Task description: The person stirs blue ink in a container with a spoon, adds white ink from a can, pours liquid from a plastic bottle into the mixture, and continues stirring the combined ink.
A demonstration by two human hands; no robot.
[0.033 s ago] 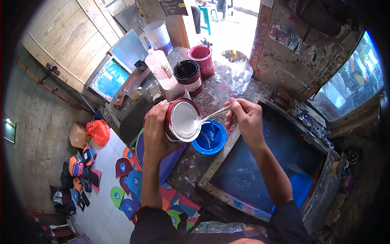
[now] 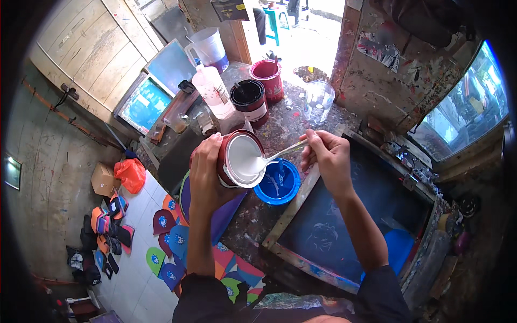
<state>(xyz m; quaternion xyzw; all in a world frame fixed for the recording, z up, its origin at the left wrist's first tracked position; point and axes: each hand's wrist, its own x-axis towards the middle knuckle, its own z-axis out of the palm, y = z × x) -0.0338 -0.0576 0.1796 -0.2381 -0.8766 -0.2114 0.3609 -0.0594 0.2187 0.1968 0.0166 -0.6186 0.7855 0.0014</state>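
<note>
My left hand (image 2: 204, 164) is wrapped round a dark red can (image 2: 222, 161) of white paint (image 2: 245, 155), which it holds tilted with the mouth facing right. My right hand (image 2: 325, 153) pinches the handle of a spoon (image 2: 285, 149) between thumb and fingers. The spoon's bowl dips into the white paint at the can's lip and is partly hidden by it. Just below and right of the can's mouth stands a blue tub (image 2: 297, 185) with dark blue paint (image 2: 277, 180) inside. White streaks lie on that blue paint.
A framed screen (image 2: 272, 237) lies at the right, with a blue sheet (image 2: 398, 250) on it. Behind the can stand a black paint pot (image 2: 249, 97), a red pot (image 2: 269, 81), a clear cup (image 2: 319, 102) and a bottle (image 2: 212, 91). Several printed cap panels (image 2: 164, 220) lie at lower left.
</note>
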